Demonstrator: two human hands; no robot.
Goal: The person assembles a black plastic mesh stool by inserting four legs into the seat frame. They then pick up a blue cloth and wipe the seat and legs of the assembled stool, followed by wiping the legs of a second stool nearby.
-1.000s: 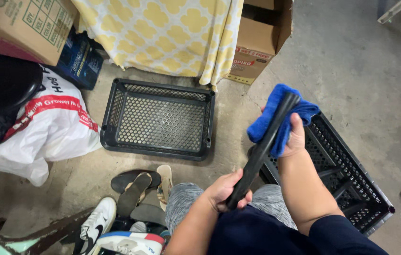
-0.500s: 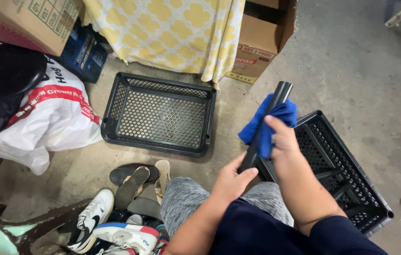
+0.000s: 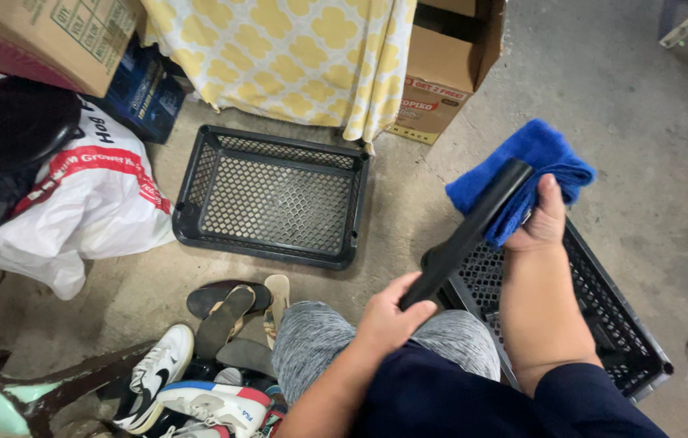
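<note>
My left hand grips the near end of a long black tube that slants up and to the right. Around the tube's far end my right hand presses a folded blue cloth. Both hands hover over my lap and over a black plastic crate that lies under my right forearm. A second black mesh crate rests on the concrete floor, left of the tube and apart from both hands.
A yellow-patterned cloth hangs at the back, with cardboard boxes beside it. A white printed sack and a black bag lie at left. Sandals and sneakers sit by my knee.
The blue cloth in my right hand has slid along the tube, down toward the middle and back up to its far end. My left hand has kept its grip on the near end.
</note>
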